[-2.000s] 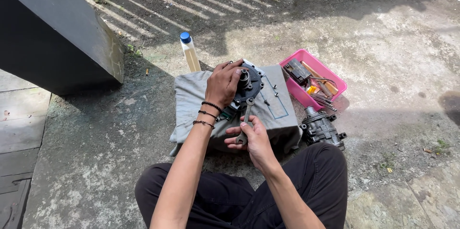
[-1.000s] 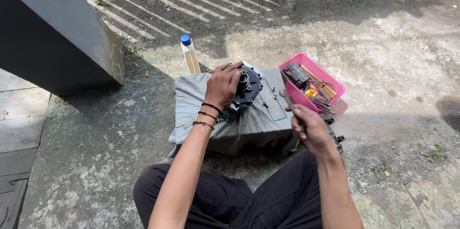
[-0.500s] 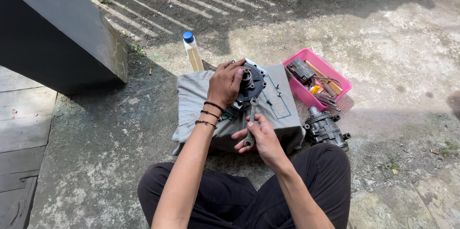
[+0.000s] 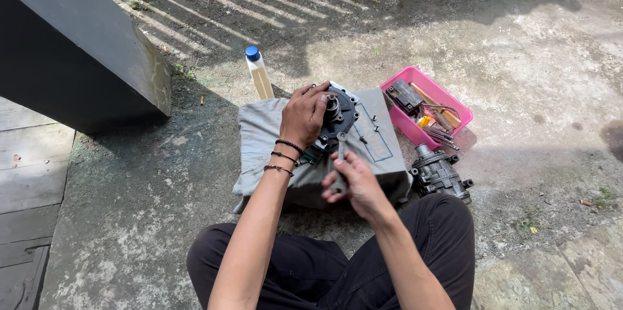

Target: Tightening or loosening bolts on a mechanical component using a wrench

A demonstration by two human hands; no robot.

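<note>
Both hands work on the grey cloth (image 4: 272, 135): left hand (image 4: 304, 115) presses down on the dark round machine part (image 4: 337, 118), right hand (image 4: 354, 183) is closed around a wrench (image 4: 341, 149) reaching its bolts. On soft cloth the part could shift, letting the wrench slip off.

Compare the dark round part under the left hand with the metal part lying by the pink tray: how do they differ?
The dark round part lies on the grey cloth; the grey metal part sits on bare concrete beside the cloth.
The left hand grips the dark round part while the right hand holds a wrench to it; the grey metal part is untouched.
Both look like machine components.
</note>
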